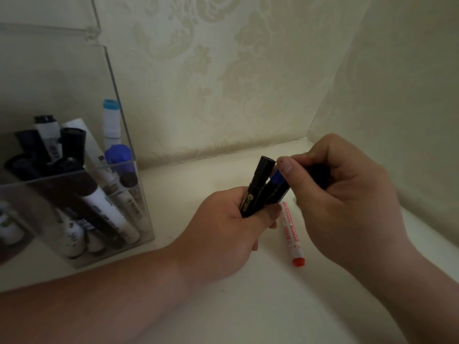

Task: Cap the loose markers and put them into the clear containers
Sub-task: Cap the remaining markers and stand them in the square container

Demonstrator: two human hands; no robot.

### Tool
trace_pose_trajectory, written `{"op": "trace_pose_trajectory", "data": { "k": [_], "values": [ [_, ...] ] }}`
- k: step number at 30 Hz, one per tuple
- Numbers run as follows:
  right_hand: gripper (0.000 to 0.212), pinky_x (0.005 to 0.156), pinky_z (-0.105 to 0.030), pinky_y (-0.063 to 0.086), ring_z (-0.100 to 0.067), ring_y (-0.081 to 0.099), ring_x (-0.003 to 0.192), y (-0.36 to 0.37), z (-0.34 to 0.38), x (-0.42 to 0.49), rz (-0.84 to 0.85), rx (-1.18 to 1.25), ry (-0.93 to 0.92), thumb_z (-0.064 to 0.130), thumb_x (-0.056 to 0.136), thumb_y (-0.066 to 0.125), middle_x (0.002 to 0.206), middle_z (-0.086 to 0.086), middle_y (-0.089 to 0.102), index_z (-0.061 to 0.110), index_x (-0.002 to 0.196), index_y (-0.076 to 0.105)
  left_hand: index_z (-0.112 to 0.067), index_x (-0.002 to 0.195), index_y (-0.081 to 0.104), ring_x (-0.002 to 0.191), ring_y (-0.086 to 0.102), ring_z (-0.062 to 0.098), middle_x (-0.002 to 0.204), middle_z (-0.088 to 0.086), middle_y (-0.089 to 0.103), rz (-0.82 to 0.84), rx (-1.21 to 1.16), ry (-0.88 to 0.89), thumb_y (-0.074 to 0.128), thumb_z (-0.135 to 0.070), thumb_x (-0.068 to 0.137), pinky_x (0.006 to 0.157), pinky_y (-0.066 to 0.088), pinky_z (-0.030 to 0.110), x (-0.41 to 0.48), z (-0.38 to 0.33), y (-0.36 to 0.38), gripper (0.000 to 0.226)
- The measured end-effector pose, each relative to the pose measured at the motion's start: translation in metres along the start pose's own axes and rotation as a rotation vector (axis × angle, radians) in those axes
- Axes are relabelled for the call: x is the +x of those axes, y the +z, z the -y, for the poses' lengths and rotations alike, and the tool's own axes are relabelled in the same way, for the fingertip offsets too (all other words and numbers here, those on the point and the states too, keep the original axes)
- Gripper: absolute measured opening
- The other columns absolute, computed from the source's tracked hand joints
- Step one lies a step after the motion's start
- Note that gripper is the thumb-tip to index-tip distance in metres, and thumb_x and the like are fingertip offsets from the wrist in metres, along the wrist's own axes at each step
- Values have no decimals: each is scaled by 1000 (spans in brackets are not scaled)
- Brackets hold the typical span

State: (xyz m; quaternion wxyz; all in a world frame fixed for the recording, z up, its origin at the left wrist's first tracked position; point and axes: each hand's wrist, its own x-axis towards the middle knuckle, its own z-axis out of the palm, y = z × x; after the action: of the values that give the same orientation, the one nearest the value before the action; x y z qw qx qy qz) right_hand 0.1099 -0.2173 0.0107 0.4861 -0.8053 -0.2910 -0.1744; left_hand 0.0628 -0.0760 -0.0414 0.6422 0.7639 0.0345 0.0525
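Note:
My left hand [231,224] grips two markers together above the white surface: a black capped marker [258,187] and a dark marker with a blue end [277,187] beside it. My right hand [340,194] curls round a dark object [320,177], partly hidden in the palm, and its thumb presses against the blue end. A white whiteboard marker with red print and a red end [293,234] lies on the surface just under the hands. The clear container [134,184] at the left holds several markers, black, white and blue.
Patterned wallpaper walls [223,83] close off the back and the right, forming a corner. A taller clear panel [94,33] rises behind the container at the top left. The white surface [273,306] stretches toward me below the hands.

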Motion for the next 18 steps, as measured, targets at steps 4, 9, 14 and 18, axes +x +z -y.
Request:
{"op": "trace_pose_trajectory", "data": {
  "k": [4, 9, 14, 18],
  "values": [
    [22, 37, -7, 31, 1, 53, 47, 0, 1, -2, 56, -2, 24, 19, 88, 72, 61, 21, 62, 23, 72, 59, -19, 75, 68, 44, 52, 12, 49, -5, 59, 7, -7, 7, 65, -28, 97, 49, 44, 23, 1, 2, -1, 24],
    [16, 45, -8, 34, -3, 52, 51, -1, -1, -1, 79, -8, -1, 19, 86, 74, 65, 17, 63, 24, 75, 64, -18, 74, 69, 47, 53, 19, 52, 5, 58, 15, -38, -13, 65, -32, 97, 49, 46, 30, 3, 4, -3, 28],
    [19, 41, -25, 46, -11, 62, 53, 1, 0, -3, 104, 45, -13, 14, 88, 74, 72, 6, 69, 23, 79, 60, -17, 72, 68, 48, 52, 21, 53, 8, 58, 19, -60, -10, 65, -32, 96, 50, 46, 32, 2, 4, -3, 29],
    [16, 47, -13, 42, -5, 61, 54, -3, 1, -2, 75, 114, -24, 15, 87, 75, 73, 13, 71, 21, 80, 62, -17, 74, 70, 51, 53, 22, 54, 6, 57, 64, -73, -7, 65, -34, 96, 52, 45, 32, 2, 4, -5, 28]
  ]
}}
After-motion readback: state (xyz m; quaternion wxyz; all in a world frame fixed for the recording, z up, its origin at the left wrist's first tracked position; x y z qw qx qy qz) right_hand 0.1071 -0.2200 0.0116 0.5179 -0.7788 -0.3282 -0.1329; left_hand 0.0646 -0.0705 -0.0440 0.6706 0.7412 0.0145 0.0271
